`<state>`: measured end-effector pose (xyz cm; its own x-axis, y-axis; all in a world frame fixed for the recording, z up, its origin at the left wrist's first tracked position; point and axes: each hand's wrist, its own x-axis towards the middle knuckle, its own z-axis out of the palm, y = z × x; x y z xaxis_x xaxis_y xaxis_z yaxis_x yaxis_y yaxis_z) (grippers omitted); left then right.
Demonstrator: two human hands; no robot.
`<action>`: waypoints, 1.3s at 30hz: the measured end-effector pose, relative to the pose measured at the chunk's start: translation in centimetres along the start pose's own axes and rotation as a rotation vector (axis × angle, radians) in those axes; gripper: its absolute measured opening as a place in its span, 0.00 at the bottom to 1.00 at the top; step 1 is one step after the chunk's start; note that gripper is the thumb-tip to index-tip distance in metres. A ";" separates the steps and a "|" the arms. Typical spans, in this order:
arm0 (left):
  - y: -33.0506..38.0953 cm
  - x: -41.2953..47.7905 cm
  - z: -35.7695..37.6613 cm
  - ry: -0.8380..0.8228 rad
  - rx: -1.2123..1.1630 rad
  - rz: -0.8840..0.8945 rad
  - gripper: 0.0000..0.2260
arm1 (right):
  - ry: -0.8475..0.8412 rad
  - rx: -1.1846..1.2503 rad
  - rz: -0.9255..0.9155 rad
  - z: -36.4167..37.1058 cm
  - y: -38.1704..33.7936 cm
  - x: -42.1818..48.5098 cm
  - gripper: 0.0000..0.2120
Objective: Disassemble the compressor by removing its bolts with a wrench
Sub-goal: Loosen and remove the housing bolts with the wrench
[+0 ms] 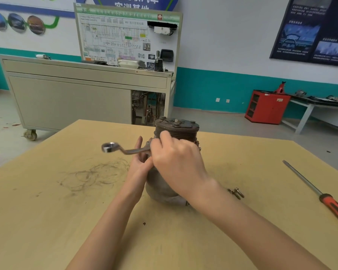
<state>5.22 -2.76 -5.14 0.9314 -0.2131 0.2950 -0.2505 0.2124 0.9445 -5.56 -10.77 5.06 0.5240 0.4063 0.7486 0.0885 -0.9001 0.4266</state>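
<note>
1. A pale wood-coloured table (47, 211) fills the near half of the view. Its top is scuffed, with looping ring-shaped scratches left of centre and a few dark specks.
2. Two bare forearms reach in from the near edge towards the middle of the table.
3. At the right edge lies one screwdriver (317, 191), with its red-and-black handle near and its shaft pointing far-left.
4. A small cluster of loose bolts (235, 192) lies on the table just right of the compressor's base. They are too small to count.
5. The one compressor (177, 129) stands upright at the table's centre, grooved pulley on top, with bolt heads showing on its top face.
6. The left hand (139, 166) lies flat against the compressor's left side, its fingers straight and pointing up.
7. The right hand (176, 158) is curled around one end of the single wrench (129, 151), in front of the compressor's upper body. The wrench sticks out to the left and its ring end hangs free over the table.
8. On the grey floor beyond the table stands one grey wheeled cabinet (70, 100), carrying a wiring-diagram board (125, 36).
9. Far right stand one red cabinet (266, 106) and a white bench (308, 108) strewn with parts.
10. The far wall is white with a teal band along its foot, and one dark poster (312, 30) hangs at the upper right.
</note>
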 end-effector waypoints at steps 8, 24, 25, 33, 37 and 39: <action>-0.5 -0.2 -0.3 -0.041 -0.143 -0.057 0.51 | 0.322 1.029 0.279 2.7 6.1 -4.7 0.08; -0.1 -0.4 -0.3 -0.046 -0.153 -0.050 0.51 | 0.195 1.335 0.780 1.7 9.6 -1.6 0.20; -0.1 -0.4 -0.2 -0.047 -0.155 -0.047 0.51 | 0.204 1.188 0.654 0.7 9.1 -0.9 0.19; -0.2 -0.4 -0.1 -0.047 -0.121 -0.034 0.48 | 0.120 0.037 -0.024 0.2 3.3 0.9 0.15; -0.3 -0.4 -0.1 -0.024 -0.083 -0.017 0.35 | 0.036 -0.040 -0.034 0.9 1.7 0.3 0.08; -0.2 -0.4 0.0 -0.006 -0.054 -0.005 0.28 | 0.033 -0.015 -0.031 1.2 1.2 0.3 0.07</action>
<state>4.87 -2.67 -5.45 0.9310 -0.2196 0.2916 -0.2316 0.2621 0.9368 -4.31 -11.94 5.20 0.4927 0.4395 0.7511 0.0912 -0.8844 0.4577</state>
